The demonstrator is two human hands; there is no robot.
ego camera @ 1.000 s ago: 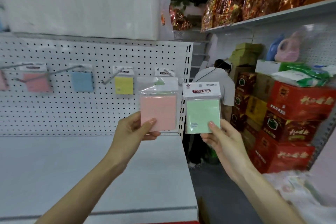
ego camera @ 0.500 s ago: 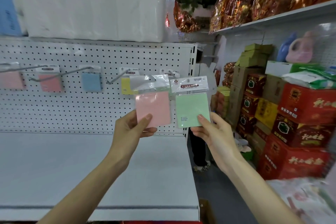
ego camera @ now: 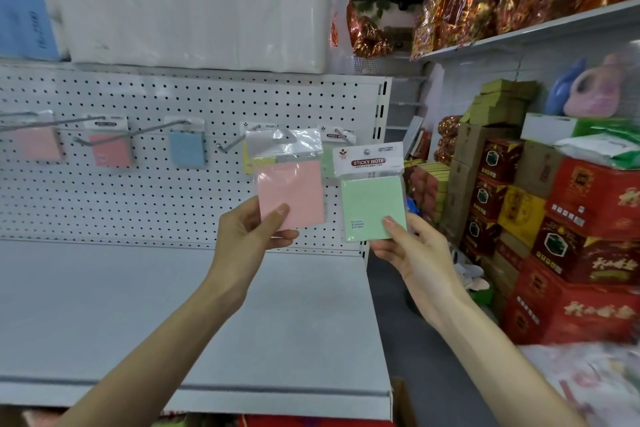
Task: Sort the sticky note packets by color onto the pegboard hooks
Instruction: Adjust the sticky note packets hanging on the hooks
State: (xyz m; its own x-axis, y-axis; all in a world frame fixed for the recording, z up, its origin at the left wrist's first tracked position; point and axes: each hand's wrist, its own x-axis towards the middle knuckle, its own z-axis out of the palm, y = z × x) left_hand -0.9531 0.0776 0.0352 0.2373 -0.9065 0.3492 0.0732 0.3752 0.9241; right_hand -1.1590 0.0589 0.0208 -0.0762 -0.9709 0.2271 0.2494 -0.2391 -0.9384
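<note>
- Pinches a pink packet [ego camera: 294, 191] by its lower left corner with the left hand [ego camera: 249, 236], thumb flat on the front, other fingers curled behind.
- Pinches a green packet [ego camera: 372, 208] by its lower right corner with the right hand [ego camera: 412, 253], thumb on the front, other fingers behind and mostly hidden.
- Holds both packets upright, side by side and just apart, in front of the right end of the pegboard [ego camera: 173, 201]: pink on the left, green on the right.
- On the green packet's white header, a red "STICKY NOTE" label; on the pink one, a clear, glossy header.
- Across the pegboard, a row of hooks [ego camera: 152, 130] with packets hanging at the far ends: from the left, a hanging pink packet [ego camera: 34, 146], a second hanging pink packet [ego camera: 110, 149] and a hanging blue packet [ego camera: 187, 149].
- Further right, a hanging yellow packet [ego camera: 248, 163] and a hanging green packet [ego camera: 327, 163], both partly covered by the held pink packet.
- Below the pegboard, a bare grey shelf [ego camera: 138, 305]; on top of it, a white bundle [ego camera: 194, 14].
- To the right, stacked red boxes [ego camera: 588, 218].
</note>
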